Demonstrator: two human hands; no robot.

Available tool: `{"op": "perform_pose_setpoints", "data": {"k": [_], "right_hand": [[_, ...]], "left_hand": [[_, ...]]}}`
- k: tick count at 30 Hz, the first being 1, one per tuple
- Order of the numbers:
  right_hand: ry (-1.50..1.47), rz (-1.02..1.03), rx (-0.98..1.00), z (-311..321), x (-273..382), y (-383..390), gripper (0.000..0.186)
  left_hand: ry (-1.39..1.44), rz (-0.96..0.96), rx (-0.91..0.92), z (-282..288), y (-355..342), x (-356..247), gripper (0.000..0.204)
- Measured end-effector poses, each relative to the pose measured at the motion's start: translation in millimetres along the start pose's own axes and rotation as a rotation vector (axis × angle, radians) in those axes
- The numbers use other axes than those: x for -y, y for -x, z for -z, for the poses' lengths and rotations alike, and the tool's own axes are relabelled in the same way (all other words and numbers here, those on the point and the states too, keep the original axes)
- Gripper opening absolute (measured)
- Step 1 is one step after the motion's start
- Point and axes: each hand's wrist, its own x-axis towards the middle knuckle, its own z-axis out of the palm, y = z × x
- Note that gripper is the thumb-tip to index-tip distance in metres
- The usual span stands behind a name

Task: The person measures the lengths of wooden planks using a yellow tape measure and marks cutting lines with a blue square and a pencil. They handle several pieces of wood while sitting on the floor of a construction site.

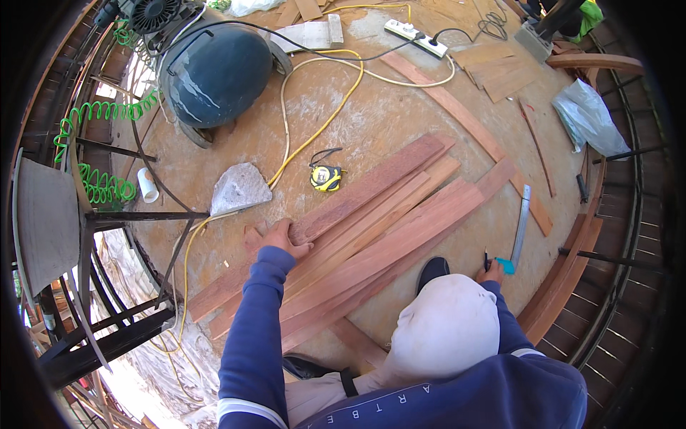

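My left hand (pixel 275 239) grips across a reddish-brown wooden plank (pixel 371 187), its thumb at the near edge and the other fingers over the far side. This plank lies slantwise on the floor beside several more planks (pixel 429 214). Low on the right, my right hand (pixel 491 272) is closed around a dark pencil (pixel 486 255) that points up from the fingers. Right against that hand lies the turquoise handle of a try square (pixel 521 227), its metal blade pointing away from me. A yellow and black tape measure (pixel 326 178) rests beyond the planks.
A dark blue compressor tank (pixel 218 75) stands at the far left, with a green coiled hose (pixel 107 186) nearby. Yellow cable (pixel 314 154) runs past a grey stone (pixel 241 189). A white power strip (pixel 415 38) lies far off, and a plastic bag (pixel 587 118) sits at the right.
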Motion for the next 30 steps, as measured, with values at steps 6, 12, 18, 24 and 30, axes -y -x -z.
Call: {"op": "perform_pose_setpoints", "data": {"k": [6, 12, 18, 24, 30], "right_hand": [[-0.337, 0.402, -0.023, 29.6, 80.1, 5.3, 0.028], [-0.503, 0.724, -0.021, 61.6, 237.7, -30.0, 0.024], [0.027, 0.624, -0.025, 20.8, 295.6, -101.3, 0.031], [-0.145, 0.295, 0.257, 28.3, 318.9, -99.8, 0.033], [-0.426, 0.328, 0.293, 26.4, 321.0, -91.5, 0.025]], "left_hand": [[-0.005, 0.108, -0.153, -29.8, 34.1, 31.2, 0.071], [-0.013, 0.091, -0.114, -31.8, 57.5, 19.7, 0.070], [0.043, 0.105, -0.024, -33.4, 47.6, 14.4, 0.069], [-0.015, 0.069, -0.004, -31.7, 51.2, 24.6, 0.069], [-0.033, -0.002, -0.001, -31.6, 46.0, 16.5, 0.062]]}}
